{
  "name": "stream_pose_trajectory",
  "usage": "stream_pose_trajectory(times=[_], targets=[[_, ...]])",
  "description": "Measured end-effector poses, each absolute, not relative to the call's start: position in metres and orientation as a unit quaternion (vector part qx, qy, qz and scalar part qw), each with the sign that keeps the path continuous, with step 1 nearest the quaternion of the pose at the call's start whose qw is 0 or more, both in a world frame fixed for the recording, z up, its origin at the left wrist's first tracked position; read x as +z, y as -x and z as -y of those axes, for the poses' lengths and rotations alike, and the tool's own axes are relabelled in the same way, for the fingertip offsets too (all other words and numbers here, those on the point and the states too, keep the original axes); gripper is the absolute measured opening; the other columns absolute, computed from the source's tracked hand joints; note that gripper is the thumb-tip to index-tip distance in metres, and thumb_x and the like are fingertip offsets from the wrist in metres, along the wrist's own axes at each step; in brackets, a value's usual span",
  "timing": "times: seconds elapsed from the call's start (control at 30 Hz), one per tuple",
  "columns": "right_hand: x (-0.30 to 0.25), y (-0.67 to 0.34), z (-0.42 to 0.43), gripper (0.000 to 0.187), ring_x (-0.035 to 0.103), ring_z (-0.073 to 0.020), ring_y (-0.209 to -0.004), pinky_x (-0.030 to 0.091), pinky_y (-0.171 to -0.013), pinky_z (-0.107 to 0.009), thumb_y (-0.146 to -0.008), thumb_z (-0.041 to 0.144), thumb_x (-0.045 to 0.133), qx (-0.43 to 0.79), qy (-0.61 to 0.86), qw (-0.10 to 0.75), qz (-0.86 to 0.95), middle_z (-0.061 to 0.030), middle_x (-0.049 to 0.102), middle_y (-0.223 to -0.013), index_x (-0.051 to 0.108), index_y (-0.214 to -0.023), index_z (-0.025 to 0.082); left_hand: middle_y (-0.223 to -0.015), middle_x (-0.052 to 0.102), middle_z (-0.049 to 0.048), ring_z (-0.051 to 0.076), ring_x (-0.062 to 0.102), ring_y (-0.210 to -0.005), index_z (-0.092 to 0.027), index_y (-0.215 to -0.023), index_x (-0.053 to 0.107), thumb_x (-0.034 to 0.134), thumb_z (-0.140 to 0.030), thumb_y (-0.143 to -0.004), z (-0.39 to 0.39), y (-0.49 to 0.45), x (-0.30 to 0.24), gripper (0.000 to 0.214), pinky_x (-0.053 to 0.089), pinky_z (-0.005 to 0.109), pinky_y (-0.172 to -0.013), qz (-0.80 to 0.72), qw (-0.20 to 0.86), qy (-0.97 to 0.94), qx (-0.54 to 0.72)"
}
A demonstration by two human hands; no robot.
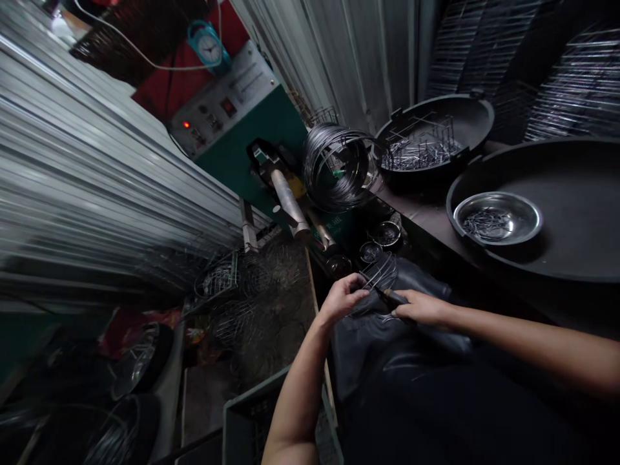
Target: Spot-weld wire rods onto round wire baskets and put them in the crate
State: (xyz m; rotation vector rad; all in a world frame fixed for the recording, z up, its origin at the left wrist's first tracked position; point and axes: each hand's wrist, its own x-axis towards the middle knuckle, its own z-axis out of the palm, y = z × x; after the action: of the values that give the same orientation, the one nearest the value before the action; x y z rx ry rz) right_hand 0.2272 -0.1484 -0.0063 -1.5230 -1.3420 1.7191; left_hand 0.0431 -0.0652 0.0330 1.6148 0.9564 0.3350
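My left hand pinches the edge of a small bent-wire frame above my lap. In my right hand are dark-handled pliers, the fingers wrapped round the grips. The narrow end of the pliers points left at the wire, close to my left fingertips. Whether the jaws grip the wire is too dark and small to tell. Beneath both hands lies a dark, shiny apron over my legs.
Ahead stands a green machine with a metal arm and a wire coil. On the right, a steel bowl of wire pieces sits in a wide black pan. Another pan holds wire parts. A crate stands lower left.
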Motion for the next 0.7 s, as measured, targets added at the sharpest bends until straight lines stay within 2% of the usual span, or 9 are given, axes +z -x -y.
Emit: stream_pose_trajectory(times=[0.33, 0.53, 0.7], targets=[[-0.0057, -0.2306, 0.1496, 0.031, 0.054, -0.0195, -0.072, 0.041, -0.062, -0.027, -0.067, 0.029, 0.056, 0.619, 0.546, 0.235, 0.513, -0.0017, 0.063, -0.077, 0.065, -0.093, 0.016, -0.073, 0.054, -0.0008, 0.011, 0.049, -0.071, -0.014, -0.076, 0.054, 0.065, -0.024, -0.066, 0.0649, -0.0441, 0.0292, 0.018, 0.038, 0.023, -0.070, -0.406, 0.593, -0.681, 0.139], [-0.0060, -0.2305, 0.1507, 0.029, 0.049, -0.0158, -0.060, 0.036, -0.053, -0.025, -0.071, 0.032, 0.052, 0.637, 0.536, 0.232, 0.503, -0.0013, 0.058, -0.068, 0.062, -0.091, 0.014, -0.072, 0.054, -0.0010, 0.010, 0.049, -0.069, -0.013, -0.076, 0.053, 0.066, -0.026, -0.065, 0.0666, -0.0455, 0.0310, 0.020, 0.039, 0.023, -0.069, -0.403, 0.614, -0.665, 0.134], [-0.0068, -0.2352, 0.1504, 0.036, 0.053, -0.0190, -0.070, 0.041, -0.063, -0.027, -0.071, 0.036, 0.057, 0.619, 0.514, 0.241, 0.543, -0.0024, 0.061, -0.077, 0.064, -0.099, 0.015, -0.072, 0.055, -0.0008, 0.010, 0.049, -0.069, -0.013, -0.075, 0.054, 0.067, -0.024, -0.065, 0.0680, -0.0446, 0.0291, 0.020, 0.039, 0.022, -0.069, -0.407, 0.623, -0.654, 0.140]])
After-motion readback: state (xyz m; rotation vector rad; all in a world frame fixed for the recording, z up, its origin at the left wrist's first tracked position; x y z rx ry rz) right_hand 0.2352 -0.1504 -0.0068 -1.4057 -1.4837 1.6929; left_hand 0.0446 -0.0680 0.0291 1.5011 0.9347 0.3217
